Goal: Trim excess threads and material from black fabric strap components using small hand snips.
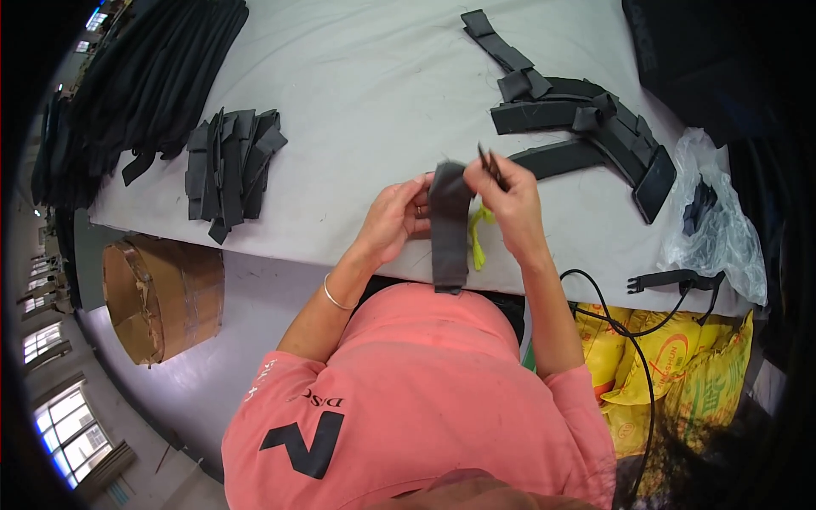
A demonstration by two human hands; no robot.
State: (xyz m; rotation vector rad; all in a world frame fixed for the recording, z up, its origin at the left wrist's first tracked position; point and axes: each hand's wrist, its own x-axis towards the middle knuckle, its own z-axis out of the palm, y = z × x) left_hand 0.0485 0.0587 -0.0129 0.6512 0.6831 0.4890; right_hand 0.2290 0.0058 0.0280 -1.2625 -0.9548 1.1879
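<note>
A dark grey fabric strip [449, 234] hangs upright in front of me at the table's near edge, its lower end against my pink shirt. My left hand [396, 219] grips the strip from its left side, with some fingers behind it. At its upper right edge is my right hand [507, 194], closed round a small dark two-pronged tool [491, 167] that points up; whether it is snips or tweezers I cannot tell. Just below that hand, a bright yellow-green ribbon or cord [478, 242] lies by the strip. Whether the right fingers also pinch the fabric is unclear.
Dark fabric strips [234, 166] lie heaped at left, below a large dark cloth stack [153, 72]. More padded dark strips [586, 127] spread at right, near a clear plastic bag [714, 221] and buckled strap [676, 279]. A cardboard drum [166, 293] and yellow sacks [663, 361] stand below.
</note>
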